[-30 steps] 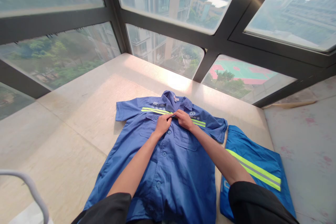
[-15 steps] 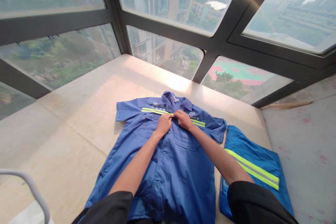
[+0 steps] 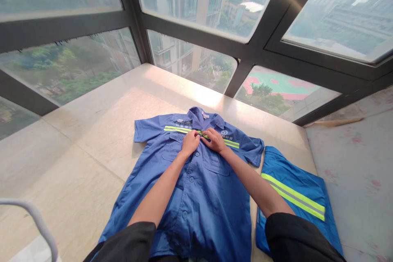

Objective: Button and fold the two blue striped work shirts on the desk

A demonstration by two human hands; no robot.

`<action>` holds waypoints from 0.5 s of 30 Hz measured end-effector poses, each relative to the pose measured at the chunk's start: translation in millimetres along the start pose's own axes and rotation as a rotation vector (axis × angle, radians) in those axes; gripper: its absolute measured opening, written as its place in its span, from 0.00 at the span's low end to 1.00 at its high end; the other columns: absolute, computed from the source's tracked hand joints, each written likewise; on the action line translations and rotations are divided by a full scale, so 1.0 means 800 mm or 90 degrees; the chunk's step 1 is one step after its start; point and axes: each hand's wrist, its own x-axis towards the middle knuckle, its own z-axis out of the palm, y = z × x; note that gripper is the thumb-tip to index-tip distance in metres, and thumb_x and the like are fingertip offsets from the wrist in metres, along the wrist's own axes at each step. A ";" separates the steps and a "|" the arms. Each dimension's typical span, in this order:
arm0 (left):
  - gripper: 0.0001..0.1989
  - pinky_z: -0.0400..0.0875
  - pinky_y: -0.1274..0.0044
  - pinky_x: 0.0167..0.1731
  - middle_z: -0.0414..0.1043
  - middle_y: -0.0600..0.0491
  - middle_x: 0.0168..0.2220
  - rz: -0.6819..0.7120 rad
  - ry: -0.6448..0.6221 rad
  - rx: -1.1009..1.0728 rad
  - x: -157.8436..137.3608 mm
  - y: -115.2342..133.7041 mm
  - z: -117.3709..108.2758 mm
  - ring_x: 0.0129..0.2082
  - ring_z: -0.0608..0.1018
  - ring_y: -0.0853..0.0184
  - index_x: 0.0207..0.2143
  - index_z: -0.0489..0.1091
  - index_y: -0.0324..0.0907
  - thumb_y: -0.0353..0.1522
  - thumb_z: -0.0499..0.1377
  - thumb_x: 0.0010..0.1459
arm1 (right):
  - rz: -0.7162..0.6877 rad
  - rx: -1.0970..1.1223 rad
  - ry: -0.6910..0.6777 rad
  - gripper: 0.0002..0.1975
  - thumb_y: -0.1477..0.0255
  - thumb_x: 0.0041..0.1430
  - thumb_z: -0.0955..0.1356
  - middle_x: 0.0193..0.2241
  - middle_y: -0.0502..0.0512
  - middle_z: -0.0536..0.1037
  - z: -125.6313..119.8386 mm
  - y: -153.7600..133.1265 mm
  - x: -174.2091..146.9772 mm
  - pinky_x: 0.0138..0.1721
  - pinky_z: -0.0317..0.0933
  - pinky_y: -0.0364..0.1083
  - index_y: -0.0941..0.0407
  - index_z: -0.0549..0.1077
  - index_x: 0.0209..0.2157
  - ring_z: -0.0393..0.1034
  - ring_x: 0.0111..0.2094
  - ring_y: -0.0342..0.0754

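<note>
A blue short-sleeved work shirt (image 3: 221, 196) lies spread face up, its collar toward the window and a yellow-green reflective stripe across the chest. Buttons run down the front placket, and those below the chest are fastened. At the stripe, my left hand (image 3: 190, 142) pinches the placket edge from the left. My right hand (image 3: 214, 141) is close beside it, thumb and fingers bent around the other side of the placket at the same spot. The button between my fingertips is mostly hidden.
A folded brighter blue garment (image 3: 294, 172) with a reflective stripe lies to the right, by the patterned wall (image 3: 353, 163). Dark window frames (image 3: 245, 63) border the pale stone sill (image 3: 73, 159). A grey curved tube (image 3: 33, 217) stands at the lower left.
My right hand's thumb and fingers have spread slightly from their tight pinch. Both hands remain at the chest stripe, and the shirt lies much as before.
</note>
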 end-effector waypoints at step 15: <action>0.14 0.66 0.66 0.49 0.70 0.44 0.56 0.150 0.130 0.219 -0.028 -0.015 0.008 0.53 0.71 0.56 0.49 0.75 0.47 0.34 0.52 0.66 | 0.021 0.002 -0.068 0.14 0.64 0.68 0.63 0.33 0.57 0.75 0.000 0.001 0.003 0.42 0.62 0.47 0.54 0.76 0.34 0.67 0.37 0.50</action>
